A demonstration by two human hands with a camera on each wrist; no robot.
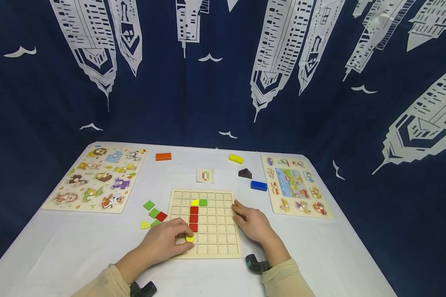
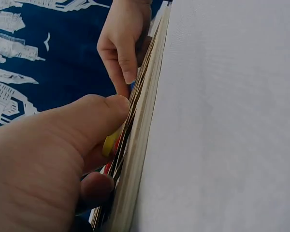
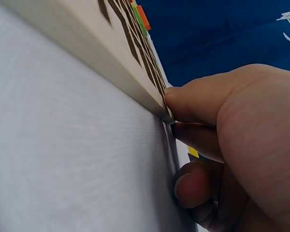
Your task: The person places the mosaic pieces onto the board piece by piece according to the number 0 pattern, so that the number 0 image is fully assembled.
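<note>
A wooden grid board (image 1: pixel 223 239) lies on the table in front of me. In it are a yellow piece (image 1: pixel 195 202) with a clipped corner, a green square tile (image 1: pixel 203 202) beside it, and a column of red tiles (image 1: pixel 194 219) below. My left hand (image 1: pixel 166 240) pinches another yellow tile (image 1: pixel 190 239) just under that column, at the lower left of the board. In the left wrist view this tile is partly hidden behind the thumb. My right hand (image 1: pixel 255 225) holds the board's right edge, its thumb on the rim in the right wrist view.
Loose green, red and yellow tiles (image 1: pixel 154 213) lie left of the board. Beyond it are a small pattern card (image 1: pixel 205 175) and orange (image 1: pixel 163 156), yellow (image 1: pixel 236 159), blue (image 1: pixel 259 186) and dark (image 1: pixel 245 173) blocks. Picture puzzles flank them, left (image 1: pixel 96 177) and right (image 1: pixel 295 185).
</note>
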